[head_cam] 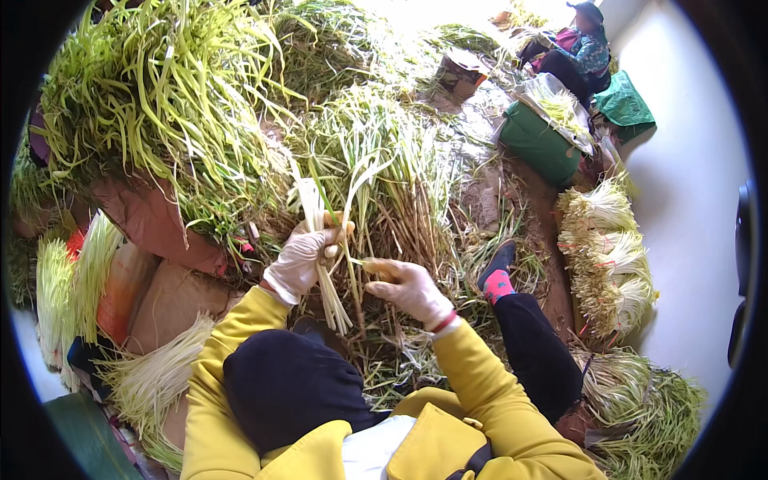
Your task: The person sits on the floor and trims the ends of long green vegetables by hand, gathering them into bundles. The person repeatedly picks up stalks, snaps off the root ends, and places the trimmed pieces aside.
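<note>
My left hand (pixel 304 255), in a whitish glove, is closed around a small bunch of pale stripped stalks (pixel 333 303), which look like garlic scapes. A leafy stalk (pixel 352 282) with a brownish lower end stands beside the bunch, against the fingers of that hand. My right hand (pixel 411 287), also gloved, is just right of this stalk. Its thumb and fingers pinch a thin green leaf strip (pixel 358 261) that comes off the stalk. Beyond both hands lies a heap of uncut leafy stalks (pixel 402 180) with brown lower ends.
A large pile of leaves (pixel 162 90) rises at left. Tied pale bundles (pixel 618 258) line the wall at right, and loose stalks (pixel 159 366) lie at lower left. A person (pixel 579 54) sits at the back right near a green sack-covered block (pixel 537 144) and a carton (pixel 461 72).
</note>
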